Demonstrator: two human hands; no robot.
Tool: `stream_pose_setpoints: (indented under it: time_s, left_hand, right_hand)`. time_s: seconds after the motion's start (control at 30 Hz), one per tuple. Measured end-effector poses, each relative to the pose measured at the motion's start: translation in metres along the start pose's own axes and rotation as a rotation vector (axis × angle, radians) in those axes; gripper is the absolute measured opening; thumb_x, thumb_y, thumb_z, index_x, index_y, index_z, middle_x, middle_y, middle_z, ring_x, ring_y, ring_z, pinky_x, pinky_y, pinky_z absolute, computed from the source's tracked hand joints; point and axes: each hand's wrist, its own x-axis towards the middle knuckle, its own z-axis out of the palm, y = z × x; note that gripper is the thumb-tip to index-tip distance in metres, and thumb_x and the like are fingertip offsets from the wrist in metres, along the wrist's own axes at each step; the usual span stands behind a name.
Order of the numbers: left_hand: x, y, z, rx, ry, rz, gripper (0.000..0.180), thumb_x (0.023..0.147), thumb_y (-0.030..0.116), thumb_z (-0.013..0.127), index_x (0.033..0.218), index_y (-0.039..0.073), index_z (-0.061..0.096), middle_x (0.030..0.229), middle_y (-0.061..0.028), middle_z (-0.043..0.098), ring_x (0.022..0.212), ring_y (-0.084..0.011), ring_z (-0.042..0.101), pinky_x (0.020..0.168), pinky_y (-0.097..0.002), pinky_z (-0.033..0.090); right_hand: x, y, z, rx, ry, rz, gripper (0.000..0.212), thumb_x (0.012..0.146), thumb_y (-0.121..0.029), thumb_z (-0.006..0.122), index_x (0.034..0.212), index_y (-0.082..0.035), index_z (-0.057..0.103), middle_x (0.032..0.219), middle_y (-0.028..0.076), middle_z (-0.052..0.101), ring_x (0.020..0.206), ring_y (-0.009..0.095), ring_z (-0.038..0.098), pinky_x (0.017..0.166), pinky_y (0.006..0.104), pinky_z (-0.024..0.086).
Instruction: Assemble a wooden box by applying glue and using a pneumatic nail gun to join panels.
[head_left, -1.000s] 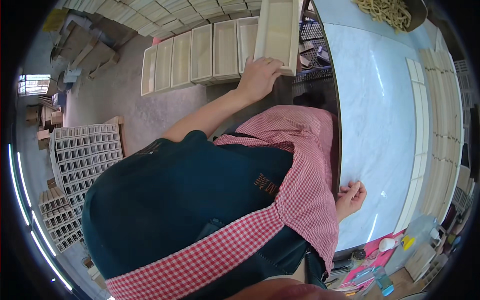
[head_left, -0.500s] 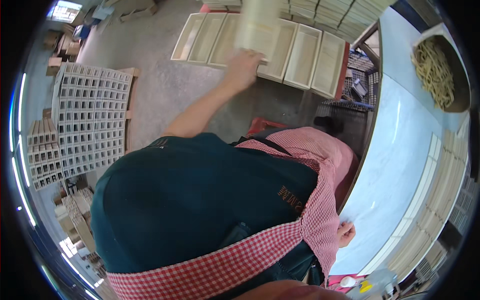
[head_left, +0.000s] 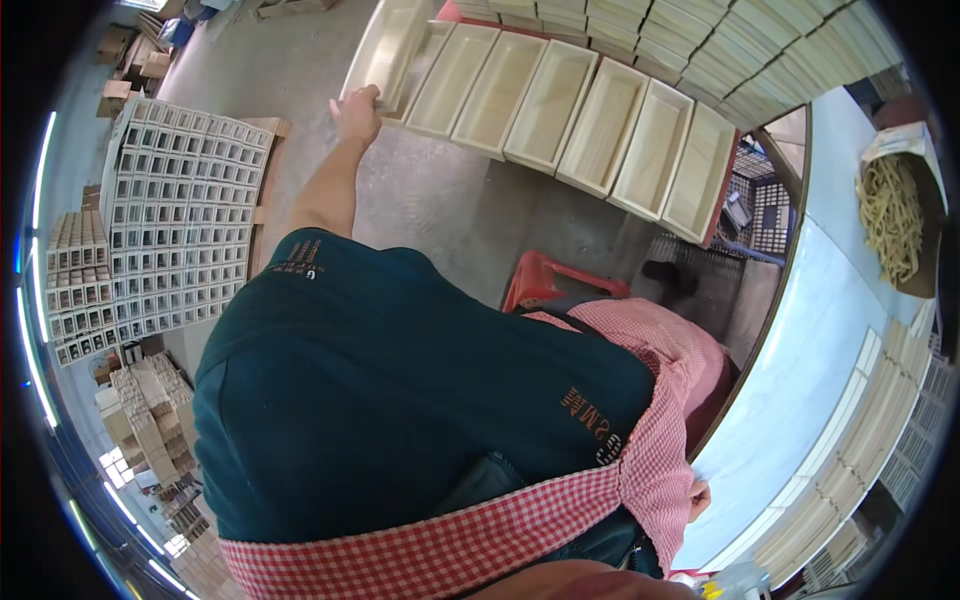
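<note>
At the far left end of a row, my left hand [head_left: 358, 115] grips the near end of a pale wooden box [head_left: 388, 50]. The thumb and fingers are closed on its rim. This box overlaps the one beside it and sits somewhat askew. To its right, several matching open wooden boxes [head_left: 552, 102] lie side by side, hollow side up. My right hand [head_left: 700, 499] rests by the edge of the white tabletop [head_left: 790, 390], partly covered by the checked apron. Its visible fingers are curled; what they hold, if anything, is hidden.
Behind the row stand tall stacks of pale wooden pieces [head_left: 680, 40]. A red plastic stool [head_left: 540, 280] and a blue crate [head_left: 768, 208] are near my legs. A container of tan bands [head_left: 890, 220] sits on the table. Stacked box frames [head_left: 185, 210] stand on the left.
My left hand has moved left, from above the row's middle to its left end, with the box. The blurred box is now down at that end. My right hand stays by the table.
</note>
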Motion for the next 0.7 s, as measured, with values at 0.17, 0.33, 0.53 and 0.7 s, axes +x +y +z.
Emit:
stream_pose_setpoints:
  time_s: [0.17, 0.33, 0.53, 0.7]
  left_hand:
    - [0.003, -0.029, 0.042, -0.135, -0.01, 0.152, 0.023, 0.079, 0.001, 0.06, 0.099, 0.01, 0.066, 0.096, -0.0084, 0.069, 0.099, -0.0319, 0.062, 0.09, -0.0485, 0.045]
    - [0.003, -0.029, 0.053, -0.201, 0.01, 0.152, 0.019, 0.079, 0.0, 0.06, 0.096, 0.009, 0.064, 0.093, -0.0091, 0.068, 0.096, -0.0326, 0.063, 0.088, -0.0445, 0.046]
    - [0.0, -0.025, 0.055, -0.193, 0.012, 0.145, 0.02, 0.078, -0.001, 0.061, 0.095, 0.008, 0.064, 0.093, -0.009, 0.068, 0.096, -0.0324, 0.063, 0.087, -0.0449, 0.046]
    - [-0.003, -0.03, 0.059, -0.19, 0.011, 0.159, 0.021, 0.077, -0.001, 0.063, 0.095, 0.008, 0.064, 0.092, -0.009, 0.068, 0.096, -0.0328, 0.063, 0.087, -0.0446, 0.047]
  right_hand:
    - [-0.001, -0.004, 0.003, -0.036, 0.012, -0.033, 0.023, 0.102, -0.028, 0.06, 0.1, -0.005, 0.064, 0.084, 0.003, 0.062, 0.062, 0.009, 0.044, 0.051, 0.0235, 0.036]
    - [-0.005, -0.009, 0.005, -0.085, 0.032, -0.074, 0.022, 0.102, -0.027, 0.06, 0.102, -0.005, 0.064, 0.086, 0.004, 0.063, 0.064, 0.01, 0.046, 0.052, 0.0247, 0.037]
    - [-0.004, -0.009, 0.004, -0.132, 0.04, -0.107, 0.022, 0.102, -0.027, 0.06, 0.103, -0.005, 0.065, 0.089, 0.006, 0.063, 0.066, 0.012, 0.047, 0.053, 0.0258, 0.038]
    - [0.004, 0.006, 0.003, -0.112, 0.075, -0.228, 0.022, 0.101, -0.027, 0.061, 0.102, -0.005, 0.065, 0.088, 0.006, 0.063, 0.067, 0.013, 0.048, 0.055, 0.0266, 0.039]
